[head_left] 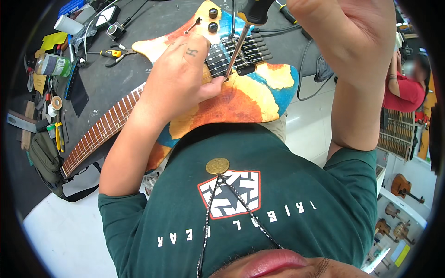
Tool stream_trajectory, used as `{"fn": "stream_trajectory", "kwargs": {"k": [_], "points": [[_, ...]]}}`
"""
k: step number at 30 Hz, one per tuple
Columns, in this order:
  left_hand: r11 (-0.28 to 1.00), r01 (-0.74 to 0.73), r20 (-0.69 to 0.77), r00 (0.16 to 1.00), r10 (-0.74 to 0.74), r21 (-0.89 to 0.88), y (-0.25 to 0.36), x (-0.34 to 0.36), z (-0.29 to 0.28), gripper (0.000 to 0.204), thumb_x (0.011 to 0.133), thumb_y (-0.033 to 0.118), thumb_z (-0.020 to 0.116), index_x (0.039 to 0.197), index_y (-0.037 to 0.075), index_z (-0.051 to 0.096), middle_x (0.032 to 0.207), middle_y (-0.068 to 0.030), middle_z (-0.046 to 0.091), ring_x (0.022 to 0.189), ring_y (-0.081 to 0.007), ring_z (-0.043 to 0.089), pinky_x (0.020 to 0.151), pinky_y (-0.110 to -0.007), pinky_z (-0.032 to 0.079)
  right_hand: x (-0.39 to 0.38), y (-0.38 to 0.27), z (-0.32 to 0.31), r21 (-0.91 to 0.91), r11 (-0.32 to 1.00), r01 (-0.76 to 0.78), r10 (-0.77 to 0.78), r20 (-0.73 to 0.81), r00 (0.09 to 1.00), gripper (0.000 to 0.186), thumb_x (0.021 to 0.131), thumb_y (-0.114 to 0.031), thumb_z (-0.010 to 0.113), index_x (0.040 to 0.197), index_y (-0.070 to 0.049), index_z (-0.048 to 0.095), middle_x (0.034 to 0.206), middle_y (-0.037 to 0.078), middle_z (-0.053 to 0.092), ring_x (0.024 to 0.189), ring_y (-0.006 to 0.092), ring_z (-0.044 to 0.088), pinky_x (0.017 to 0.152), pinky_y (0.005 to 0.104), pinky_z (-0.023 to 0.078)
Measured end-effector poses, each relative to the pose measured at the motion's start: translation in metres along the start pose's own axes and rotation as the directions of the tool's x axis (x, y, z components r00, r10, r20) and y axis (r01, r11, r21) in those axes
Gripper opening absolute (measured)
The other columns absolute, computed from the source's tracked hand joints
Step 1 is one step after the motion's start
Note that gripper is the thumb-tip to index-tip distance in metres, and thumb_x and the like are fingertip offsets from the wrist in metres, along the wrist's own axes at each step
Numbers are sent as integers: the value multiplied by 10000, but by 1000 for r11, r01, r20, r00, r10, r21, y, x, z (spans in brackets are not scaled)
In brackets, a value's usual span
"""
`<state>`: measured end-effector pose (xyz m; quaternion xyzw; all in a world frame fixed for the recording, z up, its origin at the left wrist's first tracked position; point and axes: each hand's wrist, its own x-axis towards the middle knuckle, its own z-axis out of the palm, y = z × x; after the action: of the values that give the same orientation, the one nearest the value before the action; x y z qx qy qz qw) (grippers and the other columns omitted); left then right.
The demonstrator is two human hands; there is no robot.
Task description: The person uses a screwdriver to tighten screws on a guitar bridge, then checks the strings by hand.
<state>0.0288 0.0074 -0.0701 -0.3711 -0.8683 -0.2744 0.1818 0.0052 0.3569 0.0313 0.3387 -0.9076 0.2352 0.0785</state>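
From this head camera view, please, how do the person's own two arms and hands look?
Short, dark green fabric sleeves cover the upper arms and leave the forearms bare. The left hand bears a small, dark, angular line marking on its back. The right hand, cut off by the upper edge, shows no marking. Neither is gloved.

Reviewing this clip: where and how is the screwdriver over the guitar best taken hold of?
The screwdriver is probably best gripped by its thick black-and-yellow handle, coming from above on the person's right, beside the right hand. The handle tops a slim shaft slanting down to the guitar, and the left hand crowds the tip. The handle's far end is out of frame.
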Motion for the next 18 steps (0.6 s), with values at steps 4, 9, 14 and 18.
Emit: {"fn": "stream_trajectory", "kwargs": {"k": [4,9,14,18], "points": [[1000,-15,-7,1000,15,4,0,1,0,612,727,145,974,1209,-22,635,981,-129,656,915,-324,679,853,-431,580,-3,15,9,-38,998,-45,47,38,998,633,1003,55,635,1594,1,418,1249,150,717,1170,212,697,1008,357,583],[1000,6,3,1000,-6,1,1,0,0,616,723,146,972,1222,-21,653,979,-129,649,914,-322,680,857,-432,584,7,2,3,-30,1000,-5,7,60,998,695,1002,75,642,1638,-3,371,1277,162,713,1204,223,696,1039,367,582],[1000,18,7,1000,-18,-4,-1,0,1,601,715,157,969,1172,-16,620,999,-168,662,968,-384,685,884,-471,586,52,-47,-21,151,969,194,-207,69,976,759,1002,95,649,1681,-7,325,1305,174,710,1238,234,695,1070,377,581],[999,-25,-26,999,24,-37,-1,4,6,592,702,167,965,1114,-13,580,996,-196,652,998,-435,680,898,-505,587,80,-58,-22,431,859,278,-304,-9,953,812,1002,110,655,1716,-11,288,1328,184,708,1265,242,695,1095,385,580]]}}
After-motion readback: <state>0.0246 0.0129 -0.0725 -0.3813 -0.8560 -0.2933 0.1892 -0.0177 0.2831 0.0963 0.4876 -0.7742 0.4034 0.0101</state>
